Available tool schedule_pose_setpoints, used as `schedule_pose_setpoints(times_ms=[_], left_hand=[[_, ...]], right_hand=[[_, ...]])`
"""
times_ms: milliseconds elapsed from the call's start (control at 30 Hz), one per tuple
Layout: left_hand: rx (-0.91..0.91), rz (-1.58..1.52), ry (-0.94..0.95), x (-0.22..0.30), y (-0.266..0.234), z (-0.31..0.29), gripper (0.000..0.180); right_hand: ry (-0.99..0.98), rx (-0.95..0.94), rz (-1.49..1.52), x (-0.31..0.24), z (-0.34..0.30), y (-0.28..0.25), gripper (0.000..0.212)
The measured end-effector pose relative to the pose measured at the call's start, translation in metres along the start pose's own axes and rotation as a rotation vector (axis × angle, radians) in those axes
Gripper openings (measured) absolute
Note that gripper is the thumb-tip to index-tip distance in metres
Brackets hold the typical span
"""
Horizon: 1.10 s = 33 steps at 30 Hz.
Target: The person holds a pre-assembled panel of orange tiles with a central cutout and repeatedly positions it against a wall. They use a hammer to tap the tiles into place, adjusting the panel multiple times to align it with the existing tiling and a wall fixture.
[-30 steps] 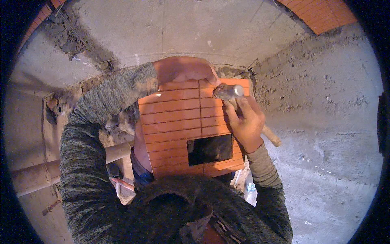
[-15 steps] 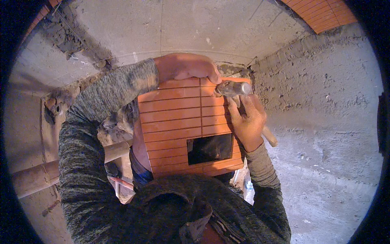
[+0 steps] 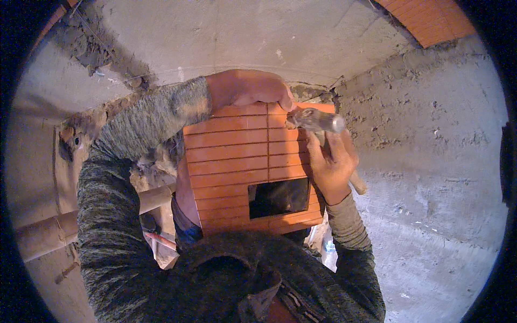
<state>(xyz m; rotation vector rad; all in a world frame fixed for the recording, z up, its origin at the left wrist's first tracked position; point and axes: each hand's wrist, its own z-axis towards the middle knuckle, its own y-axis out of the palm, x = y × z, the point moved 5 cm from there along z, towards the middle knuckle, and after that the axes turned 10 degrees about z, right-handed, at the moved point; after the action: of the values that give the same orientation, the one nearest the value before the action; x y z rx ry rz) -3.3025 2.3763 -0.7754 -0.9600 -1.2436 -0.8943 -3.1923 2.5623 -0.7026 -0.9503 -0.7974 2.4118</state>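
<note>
An orange tile (image 3: 229, 161) with dark grooves in a brick pattern stands in front of my torso. It has a rectangular cutout near its lower edge, and a dark interior shows through. My left hand (image 3: 253, 89) reaches across its far edge and grips it there, fingers bent over the rim. In my right hand (image 3: 335, 167) is a hammer (image 3: 318, 119), held by the wooden handle close under the metal head. The handle's end sticks out below my fist. The head's narrow end meets the tile near its far right corner, beside a small rough chipped spot.
A rough grey plaster wall (image 3: 431, 177) rises on the right, and another concrete surface (image 3: 215, 37) lies ahead. At upper right are more orange grooved tiles (image 3: 431, 19). A thick pipe (image 3: 64, 229) runs along the left. A plastic bottle (image 3: 329, 248) shows past my right forearm.
The hammer head and my right hand have shifted slightly right and toward me. My left hand keeps its hold on the tile, which stays nearly in place.
</note>
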Motion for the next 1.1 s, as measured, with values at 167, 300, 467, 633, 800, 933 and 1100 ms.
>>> schedule_pose_setpoints(times_ms=[167,300,467,633,800,933,1100], left_hand=[[0.108,0.274,0.152,0.007,-0.004,-0.007,0.030],[0.203,0.176,0.112,0.008,0.000,-0.002,0.025],[0.153,0.015,0.123,-0.011,-0.005,0.003,0.023],[0.126,0.039,0.066,-0.010,-0.004,0.002,0.022],[0.192,0.008,-0.065,-0.011,-0.004,0.007,0.023],[0.261,0.125,0.081,0.011,0.002,-0.005,0.022],[0.129,-0.066,-0.025,-0.016,-0.006,0.003,0.020]], right_hand=[[-0.017,-0.068,-0.101,0.009,-0.003,0.009,0.016],[0.003,0.028,-0.037,0.007,0.000,0.002,0.019],[-0.019,-0.101,-0.088,-0.003,0.005,0.011,0.015],[-0.017,0.013,0.039,0.001,0.006,0.005,0.016],[-0.017,-0.092,-0.127,-0.001,0.003,0.014,0.019],[0.026,-0.051,0.002,0.003,0.001,0.006,0.019],[-0.023,-0.108,-0.113,-0.004,0.007,0.009,0.016]])
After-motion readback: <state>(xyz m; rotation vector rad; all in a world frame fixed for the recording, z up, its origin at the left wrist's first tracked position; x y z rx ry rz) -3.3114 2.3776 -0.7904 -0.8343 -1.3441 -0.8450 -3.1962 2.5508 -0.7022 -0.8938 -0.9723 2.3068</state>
